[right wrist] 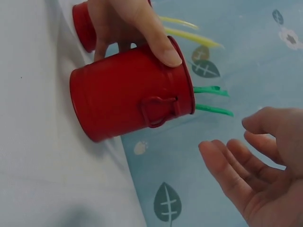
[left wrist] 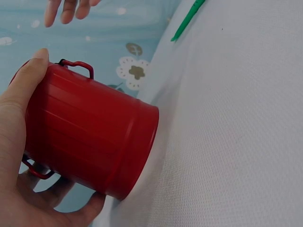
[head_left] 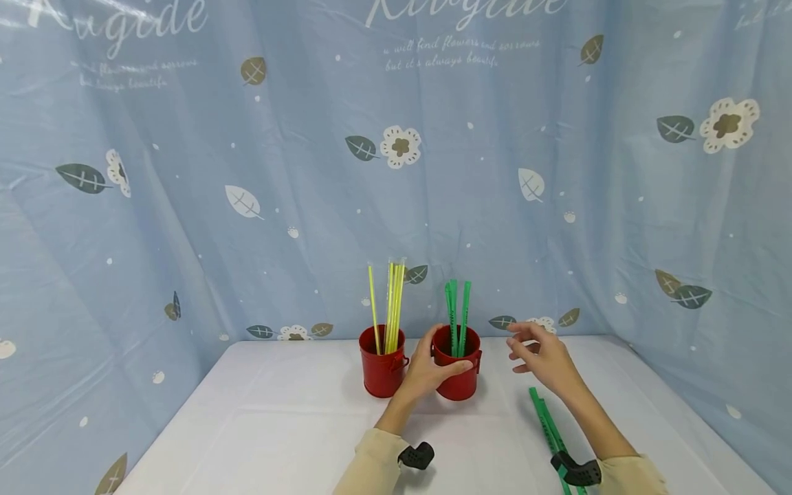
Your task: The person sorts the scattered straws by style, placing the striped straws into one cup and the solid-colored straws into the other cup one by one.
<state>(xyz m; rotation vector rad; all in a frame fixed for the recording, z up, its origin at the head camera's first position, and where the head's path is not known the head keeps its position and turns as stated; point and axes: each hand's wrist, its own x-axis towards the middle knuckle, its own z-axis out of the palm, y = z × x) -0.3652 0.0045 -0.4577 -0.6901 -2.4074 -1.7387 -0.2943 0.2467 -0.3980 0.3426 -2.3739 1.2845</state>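
Observation:
My left hand [head_left: 427,368] grips a red metal bucket [head_left: 458,388] on the white table, thumb near the rim and fingers round its far left side. Several green wrapped straws [head_left: 454,313] stand in that bucket. Off to its right, my right hand [head_left: 544,357] hovers with loosely bent fingers and nothing between them. The right wrist view shows the same empty right hand [right wrist: 260,165] beside the tops of the green straws [right wrist: 213,110]. A second red bucket [head_left: 380,375] stands just left of the left hand, with several yellow straws [head_left: 394,309] upright in it.
More green straws [head_left: 547,423] lie on the table [head_left: 297,426] under the right forearm, partly covered by the black wrist camera [head_left: 575,471]. A blue curtain [head_left: 309,172] with leaf and flower prints hangs behind the table and along both sides.

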